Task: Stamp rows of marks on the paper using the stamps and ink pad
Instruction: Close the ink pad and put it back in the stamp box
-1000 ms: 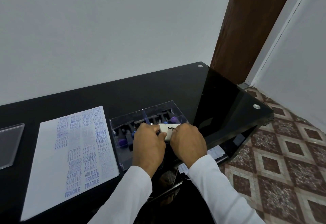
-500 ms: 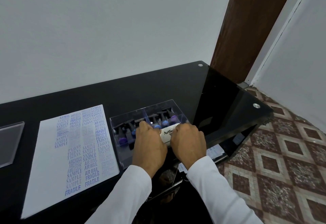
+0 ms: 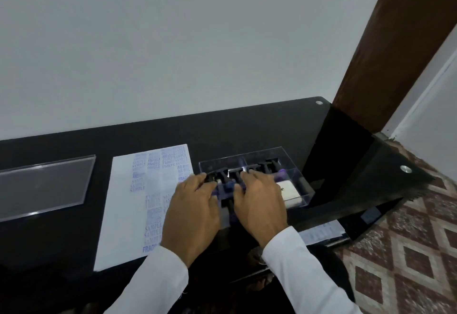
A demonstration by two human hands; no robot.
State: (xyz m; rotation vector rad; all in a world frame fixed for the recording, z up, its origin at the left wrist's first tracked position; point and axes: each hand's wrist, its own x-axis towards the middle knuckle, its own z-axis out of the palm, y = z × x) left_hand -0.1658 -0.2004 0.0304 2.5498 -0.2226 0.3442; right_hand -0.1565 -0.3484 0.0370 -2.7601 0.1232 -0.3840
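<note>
Clear box of black stamps and white ink pad; left hand and right hand inside, fingers loosely spread.

It looked like a room in a home: a black glass bench stood against a plain wall, beside a brown door frame and patterned floor tiles.

Both hands reach forward side by side, palms down.

The left hand and right hand lie close together but apart, backs up, fingers stretched forward and loosely bent at the tips. Whether either grips anything under the palm is hidden. White sleeves cover both forearms to the wrists, which angle inward.
</note>
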